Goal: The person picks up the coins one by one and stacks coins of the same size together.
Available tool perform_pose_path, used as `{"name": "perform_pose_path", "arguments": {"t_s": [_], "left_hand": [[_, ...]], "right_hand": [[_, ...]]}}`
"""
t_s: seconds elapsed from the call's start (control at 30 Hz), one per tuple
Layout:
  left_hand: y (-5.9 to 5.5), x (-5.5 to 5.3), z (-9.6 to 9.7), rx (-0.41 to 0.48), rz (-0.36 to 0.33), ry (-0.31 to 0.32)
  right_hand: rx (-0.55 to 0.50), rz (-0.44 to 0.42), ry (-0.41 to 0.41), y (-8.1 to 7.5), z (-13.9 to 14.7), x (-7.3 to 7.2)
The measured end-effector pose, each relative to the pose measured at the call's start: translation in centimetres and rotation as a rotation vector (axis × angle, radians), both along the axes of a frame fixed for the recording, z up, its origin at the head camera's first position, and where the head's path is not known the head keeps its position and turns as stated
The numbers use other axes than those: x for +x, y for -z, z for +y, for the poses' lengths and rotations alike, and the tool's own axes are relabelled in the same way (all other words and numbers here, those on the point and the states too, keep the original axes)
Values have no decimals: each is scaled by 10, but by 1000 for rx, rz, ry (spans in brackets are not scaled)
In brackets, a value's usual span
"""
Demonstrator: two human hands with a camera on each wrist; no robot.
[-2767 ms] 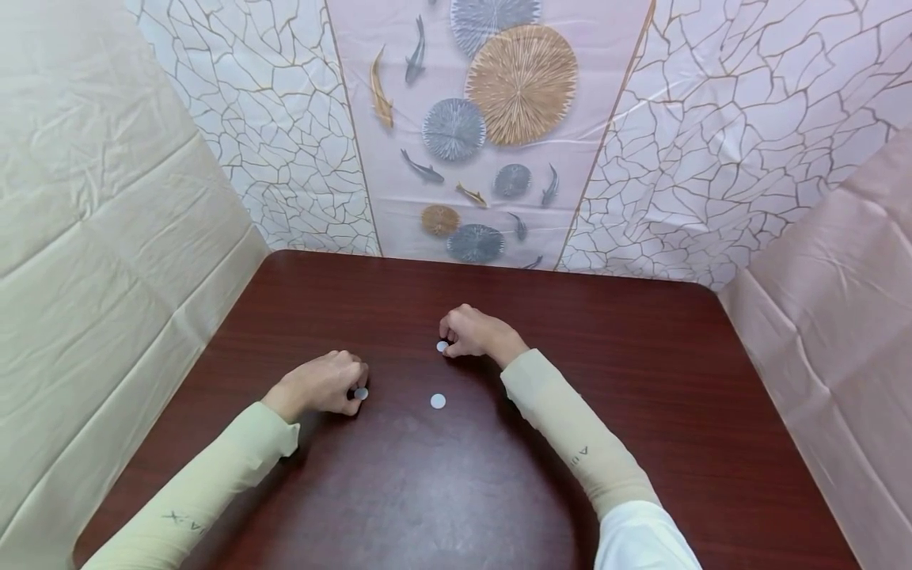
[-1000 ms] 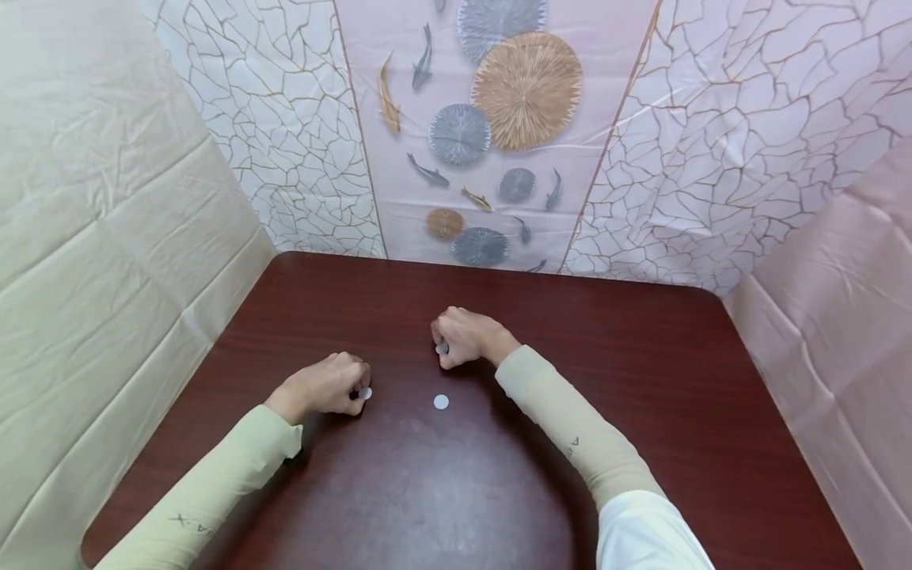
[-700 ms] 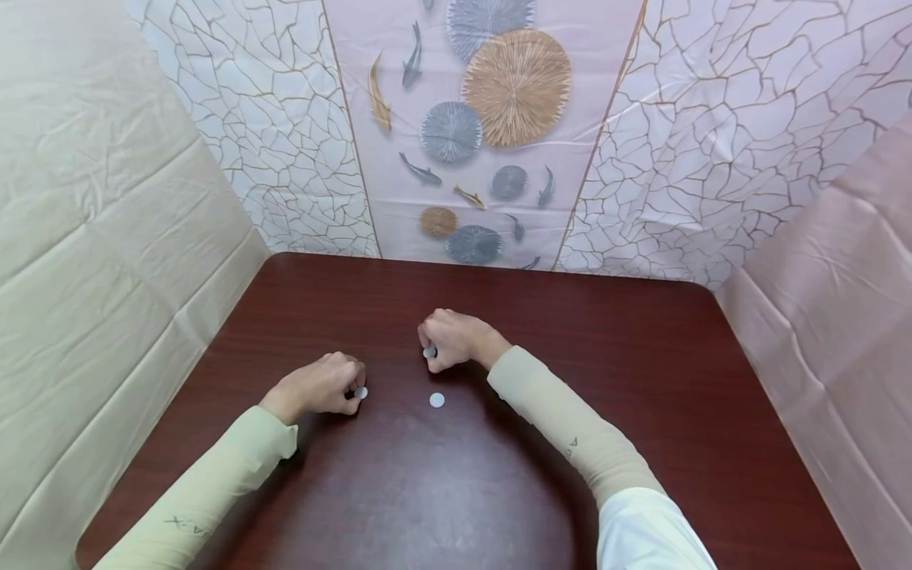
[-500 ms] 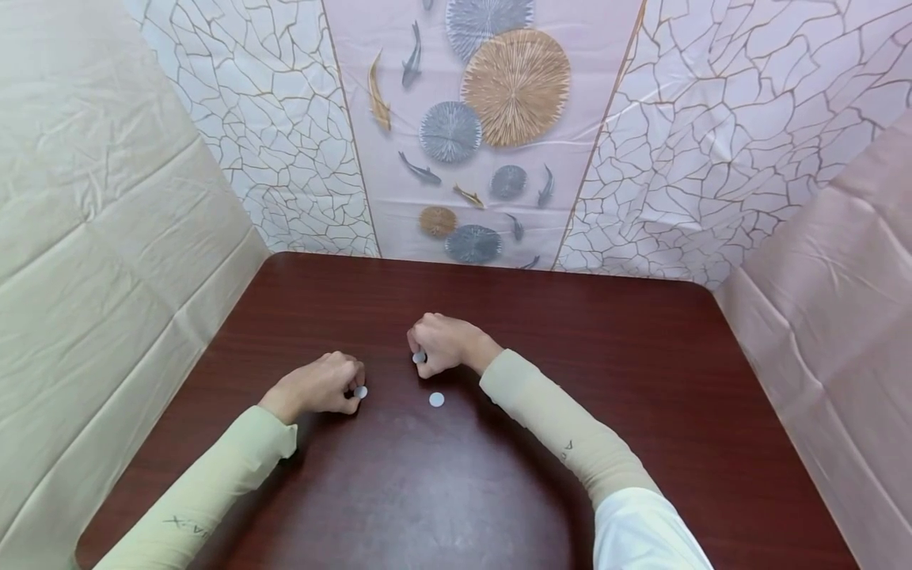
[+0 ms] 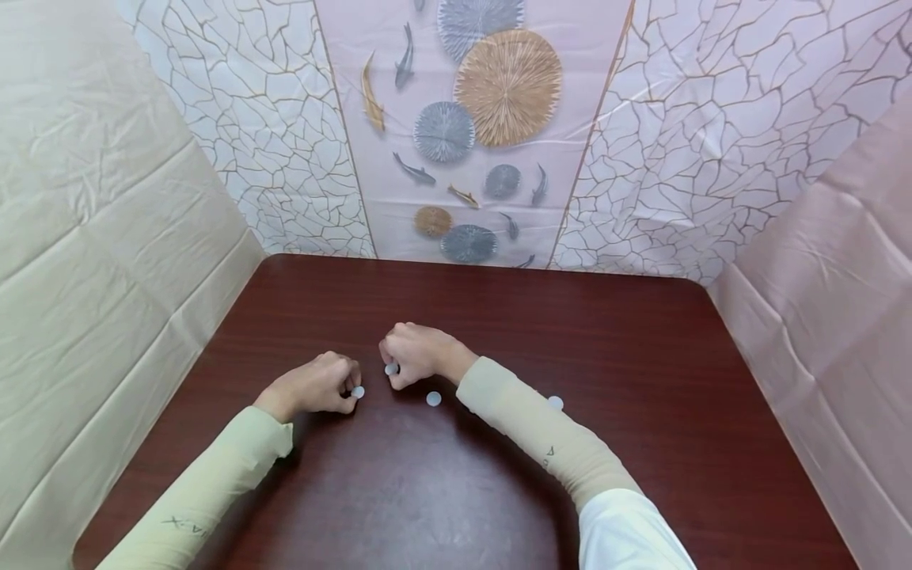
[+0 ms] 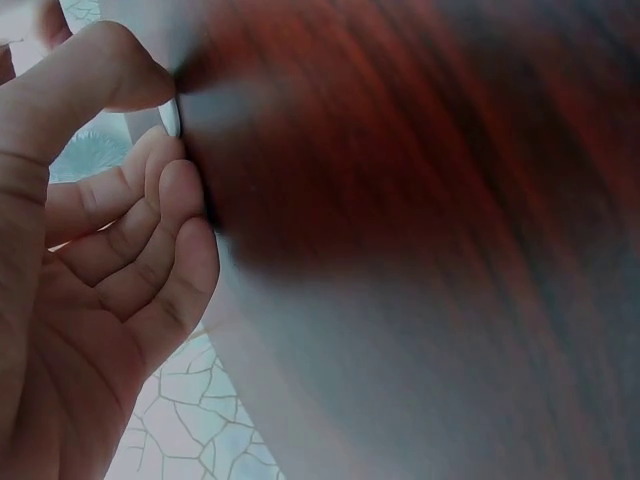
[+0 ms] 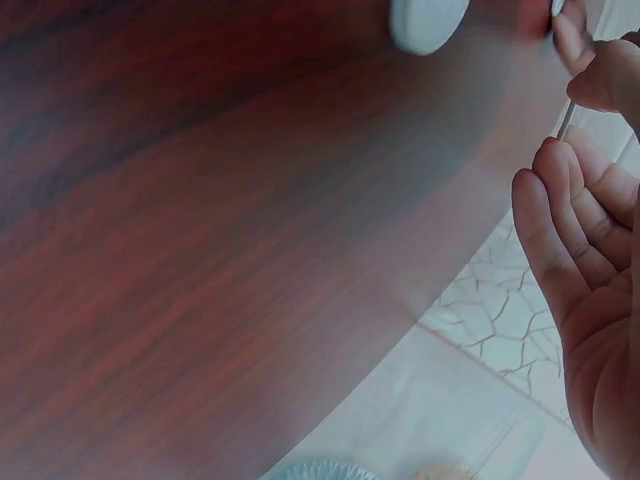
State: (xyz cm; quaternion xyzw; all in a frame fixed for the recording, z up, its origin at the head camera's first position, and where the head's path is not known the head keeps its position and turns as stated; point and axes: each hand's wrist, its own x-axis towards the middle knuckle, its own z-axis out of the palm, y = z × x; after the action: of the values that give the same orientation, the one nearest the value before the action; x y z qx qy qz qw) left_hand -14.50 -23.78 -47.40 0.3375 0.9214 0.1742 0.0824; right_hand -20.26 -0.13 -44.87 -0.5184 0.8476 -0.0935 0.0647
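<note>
Two small round white discs are held at the table's middle. My left hand point(image 5: 313, 386) pinches one white disc point(image 5: 359, 392) between thumb and fingers, low at the tabletop; its edge shows in the left wrist view point(image 6: 172, 118). Just right of it and a little farther back, my right hand point(image 5: 422, 353) pinches another white disc point(image 5: 391, 369). That disc appears edge-on, as a thin line, in the right wrist view point(image 7: 566, 120). A loose white disc point(image 5: 434, 399) lies flat on the table, in front of the right wrist.
The dark red-brown table point(image 5: 442, 491) has rounded far corners. One more white disc point(image 5: 556, 403) lies beyond the right sleeve point(image 5: 541, 435), which partly covers it. Patterned cloth point(image 5: 456, 190) hangs behind the table, and pale cloth walls point(image 5: 128, 237) stand at both sides.
My right hand has first pinched its disc, then carried it left and nearer, toward the left hand. The left hand stays about still. The disc by the right sleeve has come into view.
</note>
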Motion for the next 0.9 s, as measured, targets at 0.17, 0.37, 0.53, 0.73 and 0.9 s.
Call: {"name": "perform_pose_path", "arguments": {"t_s": [0.17, 0.37, 0.53, 0.73, 0.9], "left_hand": [[0, -1, -1, 13, -18, -4], [1, -3, -1, 18, -29, -3], [1, -3, -1, 26, -51, -7], [0, -3, 0, 19, -69, -14], [1, -4, 0, 13, -90, -31]], "right_hand": [[1, 11, -27, 3, -13, 8], [13, 40, -30, 5, -25, 16], [4, 9, -31, 8, -33, 22], [26, 13, -12, 14, -40, 26], [35, 15, 12, 16, -42, 28]]}}
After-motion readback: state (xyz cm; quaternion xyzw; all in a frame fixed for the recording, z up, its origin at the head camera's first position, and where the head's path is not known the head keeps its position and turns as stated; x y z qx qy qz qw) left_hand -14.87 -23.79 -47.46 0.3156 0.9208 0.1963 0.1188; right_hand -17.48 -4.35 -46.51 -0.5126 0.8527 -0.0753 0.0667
